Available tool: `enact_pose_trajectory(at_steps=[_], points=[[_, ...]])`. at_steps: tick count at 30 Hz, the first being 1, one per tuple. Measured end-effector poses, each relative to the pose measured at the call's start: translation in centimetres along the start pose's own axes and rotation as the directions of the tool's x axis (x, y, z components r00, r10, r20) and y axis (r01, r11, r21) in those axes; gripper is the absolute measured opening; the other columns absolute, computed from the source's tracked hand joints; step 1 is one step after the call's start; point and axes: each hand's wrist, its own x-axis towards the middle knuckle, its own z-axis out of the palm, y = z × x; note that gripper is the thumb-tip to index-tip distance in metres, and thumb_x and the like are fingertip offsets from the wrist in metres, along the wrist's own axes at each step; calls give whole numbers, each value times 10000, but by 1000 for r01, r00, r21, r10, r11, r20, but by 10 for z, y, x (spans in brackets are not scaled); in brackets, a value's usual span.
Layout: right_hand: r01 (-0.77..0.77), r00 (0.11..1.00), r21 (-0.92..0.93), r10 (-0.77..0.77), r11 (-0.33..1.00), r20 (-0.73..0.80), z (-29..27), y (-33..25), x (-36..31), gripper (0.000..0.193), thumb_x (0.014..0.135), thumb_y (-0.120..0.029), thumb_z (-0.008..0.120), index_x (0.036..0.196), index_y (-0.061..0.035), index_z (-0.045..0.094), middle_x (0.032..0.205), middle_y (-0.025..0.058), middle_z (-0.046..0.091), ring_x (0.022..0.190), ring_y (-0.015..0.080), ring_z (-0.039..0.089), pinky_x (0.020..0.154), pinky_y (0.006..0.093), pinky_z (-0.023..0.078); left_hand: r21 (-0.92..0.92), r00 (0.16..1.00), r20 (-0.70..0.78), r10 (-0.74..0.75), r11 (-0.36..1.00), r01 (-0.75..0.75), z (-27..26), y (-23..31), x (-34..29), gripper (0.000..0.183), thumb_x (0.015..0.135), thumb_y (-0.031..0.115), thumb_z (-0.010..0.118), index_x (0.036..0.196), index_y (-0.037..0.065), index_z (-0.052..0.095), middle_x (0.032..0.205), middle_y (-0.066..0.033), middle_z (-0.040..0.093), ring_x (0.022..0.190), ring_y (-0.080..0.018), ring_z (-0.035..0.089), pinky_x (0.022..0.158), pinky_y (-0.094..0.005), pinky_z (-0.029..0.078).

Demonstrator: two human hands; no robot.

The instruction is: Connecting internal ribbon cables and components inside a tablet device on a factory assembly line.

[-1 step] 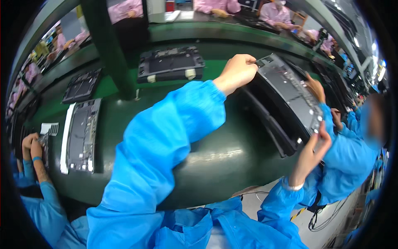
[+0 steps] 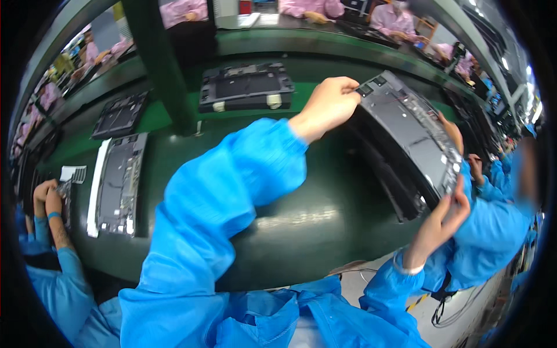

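- The fixed things, such as the grey tray-like part (image 2: 246,87) on the green table (image 2: 301,239), sit a little further right in the view than in the earlier frame, so the view itself has shifted slightly.
- The grey housing (image 2: 407,124) is on the right side, tilted above a dark slab (image 2: 387,174); it also appears slightly further right. Whether housing and slab are joined, I cannot tell.
- The left hand (image 2: 328,107) keeps the housing's far left corner pinched between thumb and fingers; its wrist shows slightly further left than before.
- The right hand (image 2: 436,226) remains at the near corner, now slightly further right, thumb parted from the fingers and fingertips at the edge; whether they pinch it, I cannot tell.
- A co-worker's hand (image 2: 452,133) stays by the housing's right edge; contact is unclear.
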Motion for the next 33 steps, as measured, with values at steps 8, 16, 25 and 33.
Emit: enact_pose_trajectory(at_steps=[8, 16, 25, 33], points=[[-99, 990, 271, 68, 957, 121, 3, -54, -116, 175, 926, 59, 324, 1005, -95, 353, 1444, 338, 364, 1336, 367, 413, 1110, 447, 338, -70, 933, -344, -105, 994, 86, -70, 17, -242, 409, 950, -56, 492, 1355, -48, 433, 1326, -163, 540, 1236, -204, 519, 1036, -320, 413], [-422, 830, 272, 249, 865, 498, -26, -19, -151, 232, 851, 107, 290, 976, -85, 329, 1413, 351, 402, 1351, 349, 404, 1119, 428, 321, -58, 800, -433, -416, 898, 435, -41, 14, -361, 521, 917, -16, 593, 1397, -62, 396, 1354, -205, 531, 1254, -235, 515, 1024, -345, 441], [-142, 683, 63, 52, 988, 728, -33, -18, -90, 187, 839, 101, 366, 963, -38, 376, 1314, 312, 519, 1344, 397, 412, 1139, 504, 227, 734, 992, -124, -27, 670, 110, -93, 20, -301, 296, 792, 135, 734, 1057, 40, 645, 1114, -151, 628, 1011, -336, 597, 860, -405, 486], [162, -82, 526, -520, 835, 850, 75, -67, -74, 211, 790, 47, 631, 953, -30, 521, 1160, 193, 637, 1121, 369, 606, 995, 468, 466, 597, 997, -49, 64, 802, -22, -90, -34, -243, 130, 792, 132, 743, 830, 69, 635, 967, -58, 525, 931, -247, 454, 816, -344, 402]])
